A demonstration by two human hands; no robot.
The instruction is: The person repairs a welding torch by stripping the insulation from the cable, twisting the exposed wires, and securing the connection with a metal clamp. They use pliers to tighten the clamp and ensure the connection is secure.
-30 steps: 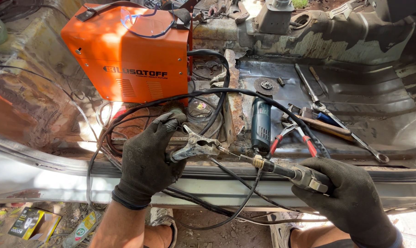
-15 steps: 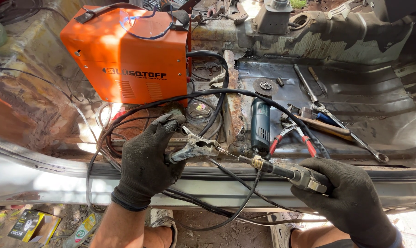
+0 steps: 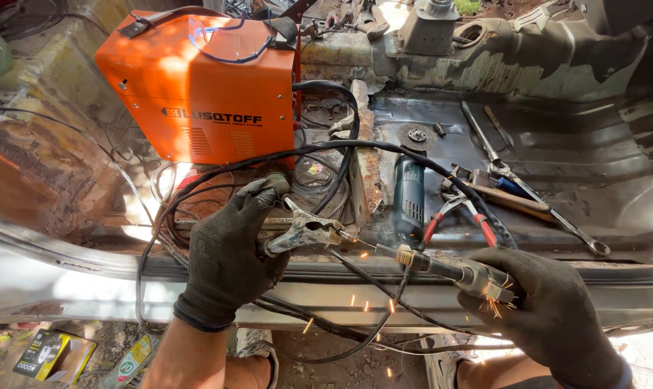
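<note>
Clamp (image 3: 305,232) is squeezed in the gloved left hand (image 3: 229,252) at the sill's (image 3: 88,277) front edge, so the torch (image 3: 449,270), gripped in the right hand's (image 3: 549,317) closed fist, is kept steady against it; sparks are thrown there.

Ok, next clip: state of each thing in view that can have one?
left hand: gloved, gripping the metal clamp
right hand: gloved, gripping the welding torch
metal clamp: jaws shut at the torch tip
welding torch: throwing sparks
orange welder: upright, cables attached
angle grinder: lying flat, unheld
red-handled pliers: lying, handles apart
</note>
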